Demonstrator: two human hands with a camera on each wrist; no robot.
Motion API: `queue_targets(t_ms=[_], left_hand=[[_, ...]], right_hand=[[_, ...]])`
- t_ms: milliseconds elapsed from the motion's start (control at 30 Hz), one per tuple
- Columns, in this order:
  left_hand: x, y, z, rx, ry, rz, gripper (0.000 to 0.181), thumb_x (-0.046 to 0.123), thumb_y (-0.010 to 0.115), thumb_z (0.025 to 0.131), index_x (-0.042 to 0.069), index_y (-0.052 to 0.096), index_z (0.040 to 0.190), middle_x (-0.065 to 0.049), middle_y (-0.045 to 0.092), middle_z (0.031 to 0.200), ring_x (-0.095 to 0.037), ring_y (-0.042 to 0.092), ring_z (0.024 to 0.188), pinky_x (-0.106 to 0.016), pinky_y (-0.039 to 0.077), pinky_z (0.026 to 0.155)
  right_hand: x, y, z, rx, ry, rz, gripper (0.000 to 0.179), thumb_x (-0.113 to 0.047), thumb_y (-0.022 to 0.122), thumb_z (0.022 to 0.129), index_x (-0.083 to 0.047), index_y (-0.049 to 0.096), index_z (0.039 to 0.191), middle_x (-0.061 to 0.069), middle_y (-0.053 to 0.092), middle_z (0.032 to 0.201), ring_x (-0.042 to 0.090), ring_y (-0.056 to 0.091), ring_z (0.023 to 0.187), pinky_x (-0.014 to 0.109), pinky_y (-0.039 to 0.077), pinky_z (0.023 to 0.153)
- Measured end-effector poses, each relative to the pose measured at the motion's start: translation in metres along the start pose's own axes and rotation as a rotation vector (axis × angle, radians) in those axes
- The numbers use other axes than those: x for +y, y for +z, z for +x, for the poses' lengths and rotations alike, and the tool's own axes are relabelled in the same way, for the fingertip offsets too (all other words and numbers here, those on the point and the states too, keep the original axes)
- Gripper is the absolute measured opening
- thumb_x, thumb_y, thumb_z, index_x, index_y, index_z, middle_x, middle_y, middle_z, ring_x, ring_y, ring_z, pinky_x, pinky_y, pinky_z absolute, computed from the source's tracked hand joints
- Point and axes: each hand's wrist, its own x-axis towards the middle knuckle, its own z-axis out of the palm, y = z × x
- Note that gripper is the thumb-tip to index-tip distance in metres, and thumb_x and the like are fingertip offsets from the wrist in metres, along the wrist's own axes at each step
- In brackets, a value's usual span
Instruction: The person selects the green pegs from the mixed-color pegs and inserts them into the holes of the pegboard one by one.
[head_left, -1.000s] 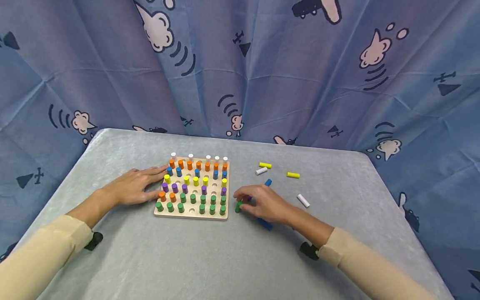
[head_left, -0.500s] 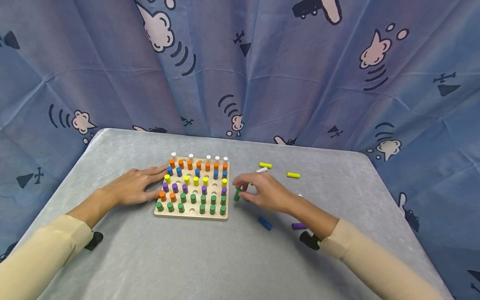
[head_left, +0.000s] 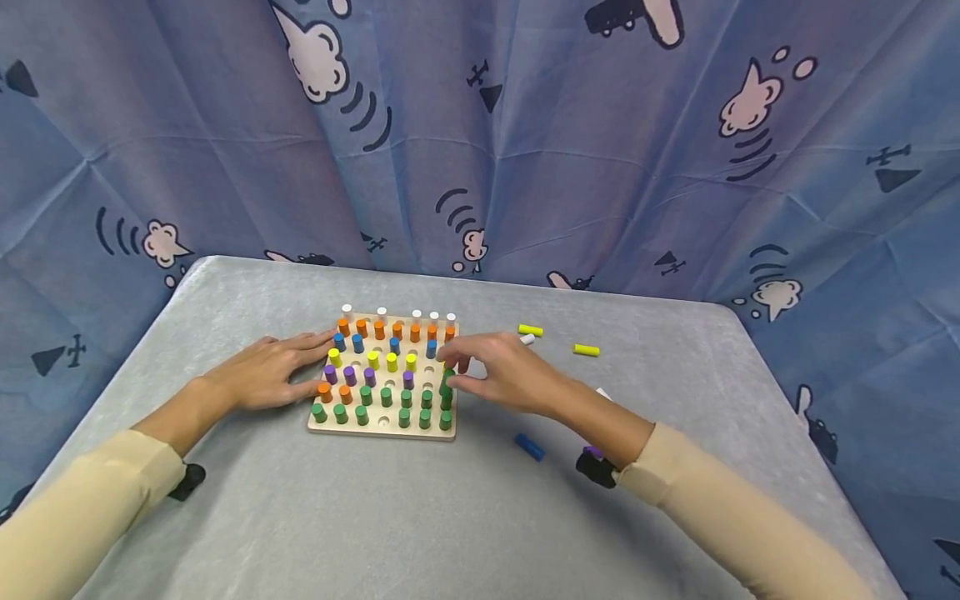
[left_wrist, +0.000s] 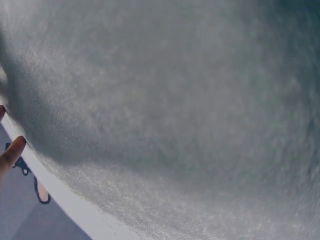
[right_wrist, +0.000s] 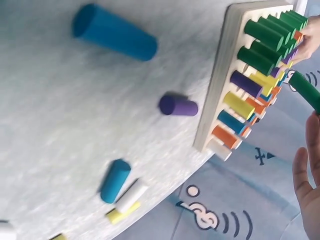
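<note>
A wooden pegboard (head_left: 416, 434) carries rows of coloured pegs, with some bare holes among them. My right hand (head_left: 510, 375) pinches a green peg (right_wrist: 306, 91) between thumb and fingers. In the head view this peg overlaps the board's right edge, while the right wrist view has it raised above the standing pegs. Upright green pegs (right_wrist: 263, 35) fill much of the board's near rows. My left hand (head_left: 258, 375) rests at the board's left edge, fingers spread and fairly straight. Only its fingertips (left_wrist: 17, 146) show in the left wrist view.
Loose pegs lie right of the board: two yellow pegs (head_left: 587, 350), white pegs (head_left: 527, 339), a blue peg (head_left: 529, 447) and a partly covered purple peg (head_left: 592, 452). Another blue peg (right_wrist: 115, 181) and purple peg (right_wrist: 178, 106) show beside them. A patterned curtain (head_left: 480, 142) hangs behind the table.
My right hand has lifted the green peg off the table and carried it left to the board's right edge. The left hand has stayed in place.
</note>
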Motion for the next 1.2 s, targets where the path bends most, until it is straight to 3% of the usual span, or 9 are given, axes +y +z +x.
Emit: queue_targets(t_ms=[433, 733, 1200], left_hand=[[0.000, -0.003, -0.002, -0.004, 0.000, -0.001, 0.069, 0.049, 0.053, 0.099, 0.008, 0.039, 0.153, -0.010, 0.031, 0.161, -0.039, 0.035, 0.143, -0.065, 0.038, 0.102], [-0.001, 0.000, -0.001, 0.000, 0.001, 0.000, 0.068, 0.049, 0.053, 0.099, 0.008, 0.039, 0.153, -0.009, 0.030, 0.161, -0.038, 0.035, 0.143, -0.065, 0.038, 0.102], [-0.003, 0.001, 0.000, -0.008, -0.014, -0.012, 0.069, 0.048, 0.055, 0.099, 0.010, 0.038, 0.153, -0.007, 0.029, 0.162, -0.036, 0.034, 0.144, -0.065, 0.036, 0.103]], right_hand=[[-0.019, 0.022, 0.025, -0.023, -0.048, 0.036, 0.029, -0.016, 0.076, 0.090, -0.007, 0.070, 0.117, 0.001, 0.073, 0.105, 0.011, 0.067, 0.095, 0.029, 0.055, 0.081], [-0.027, 0.038, 0.037, -0.005, -0.098, 0.014, 0.028, -0.019, 0.077, 0.089, -0.007, 0.071, 0.114, -0.001, 0.073, 0.097, 0.013, 0.068, 0.088, 0.023, 0.052, 0.075], [-0.028, 0.063, 0.044, -0.045, -0.101, 0.032, 0.028, -0.019, 0.076, 0.089, -0.006, 0.071, 0.114, 0.001, 0.074, 0.101, 0.013, 0.068, 0.089, 0.018, 0.050, 0.076]])
